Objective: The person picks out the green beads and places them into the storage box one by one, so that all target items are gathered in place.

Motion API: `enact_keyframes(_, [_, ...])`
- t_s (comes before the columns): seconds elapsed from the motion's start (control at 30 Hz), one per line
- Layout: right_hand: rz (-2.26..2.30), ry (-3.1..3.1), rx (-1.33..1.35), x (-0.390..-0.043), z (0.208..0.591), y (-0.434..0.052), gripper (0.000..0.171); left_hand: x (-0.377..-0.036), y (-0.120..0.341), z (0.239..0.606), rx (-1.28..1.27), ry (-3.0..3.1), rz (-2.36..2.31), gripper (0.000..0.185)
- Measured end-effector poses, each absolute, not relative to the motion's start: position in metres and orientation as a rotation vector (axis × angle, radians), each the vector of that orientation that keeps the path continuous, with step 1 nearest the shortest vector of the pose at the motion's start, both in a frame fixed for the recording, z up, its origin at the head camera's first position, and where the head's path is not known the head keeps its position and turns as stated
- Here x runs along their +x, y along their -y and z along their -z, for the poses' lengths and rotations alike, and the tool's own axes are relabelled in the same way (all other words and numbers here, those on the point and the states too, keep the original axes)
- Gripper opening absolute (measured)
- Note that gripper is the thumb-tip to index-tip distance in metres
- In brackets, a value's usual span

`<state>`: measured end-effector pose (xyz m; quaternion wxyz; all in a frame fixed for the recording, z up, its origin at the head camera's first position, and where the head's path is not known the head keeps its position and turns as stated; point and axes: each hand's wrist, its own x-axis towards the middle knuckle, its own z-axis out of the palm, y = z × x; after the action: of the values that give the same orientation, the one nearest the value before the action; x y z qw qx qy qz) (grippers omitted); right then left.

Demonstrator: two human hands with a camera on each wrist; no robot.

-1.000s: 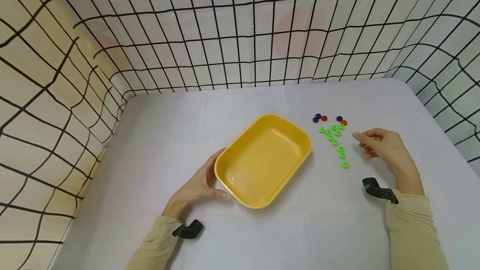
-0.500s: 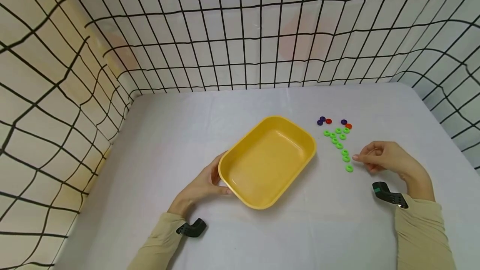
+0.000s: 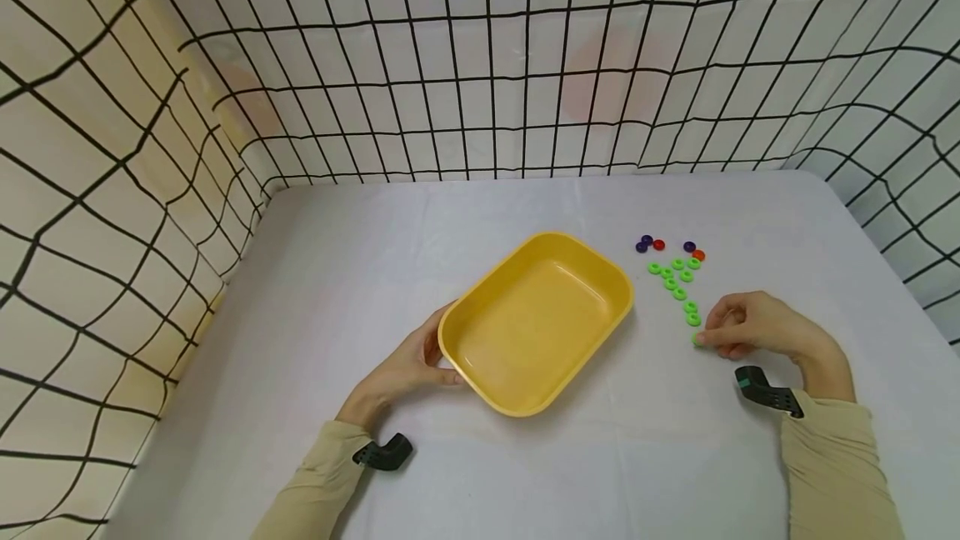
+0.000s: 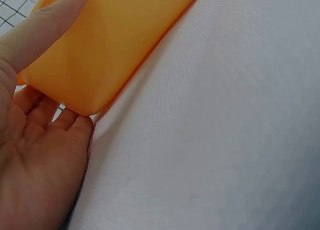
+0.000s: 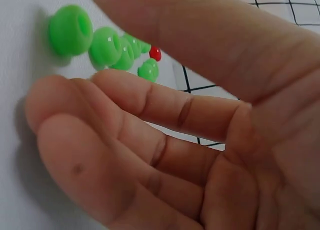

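Left hand (image 3: 408, 369) grips tray (image 3: 536, 322) corner; right hand (image 3: 753, 330), fingers loosely curled, holds nothing, fingertips at nearest green bead (image 3: 699, 340); bead row runs away from it.

Table (image 3: 525, 473) open near side; yellow tray (image 3: 537, 320) mid, green beads (image 3: 678, 283) right, mesh walls (image 3: 480, 65) around.

No readable text, label, brand, number or sign shows on anything in these views.

Right hand (image 5: 200, 140) hovers just beside green beads (image 5: 102, 45) on white cloth (image 5: 20, 20).
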<state>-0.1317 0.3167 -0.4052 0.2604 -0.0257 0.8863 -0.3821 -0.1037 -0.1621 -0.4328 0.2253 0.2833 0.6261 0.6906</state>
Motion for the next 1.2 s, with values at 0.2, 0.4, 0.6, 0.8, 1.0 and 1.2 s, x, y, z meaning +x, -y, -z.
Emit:
enact_keyframes(0.2, [1.024,-2.404,-0.12,-0.132,0.405,-0.31,0.041,-0.104,0.162,0.434,0.819,-1.718,-1.915,0.091])
enact_keyframes(0.4, [1.009,-2.397,-0.088,-0.136,0.409,-0.305,0.038,-0.104,0.162,0.432,0.831,-1.724,-1.912,0.091])
enact_keyframes(0.6, [0.98,-2.39,-0.047,-0.137,0.406,-0.3,0.039,-0.104,0.162,0.432,0.827,-1.734,-1.914,0.091])
enact_keyframes(0.8, [0.916,-2.414,-0.001,-0.132,0.401,-0.297,0.039,-0.103,0.161,0.43,0.803,-1.731,-1.906,0.09])
enact_keyframes(1.0, [0.835,-2.436,0.009,-0.129,0.395,-0.292,0.035,-0.102,0.16,0.431,0.792,-1.738,-1.89,0.091])
enact_keyframes(1.2, [0.82,-2.455,-0.029,-0.133,0.392,-0.287,0.033,-0.105,0.161,0.432,0.779,-1.74,-1.9,0.091])
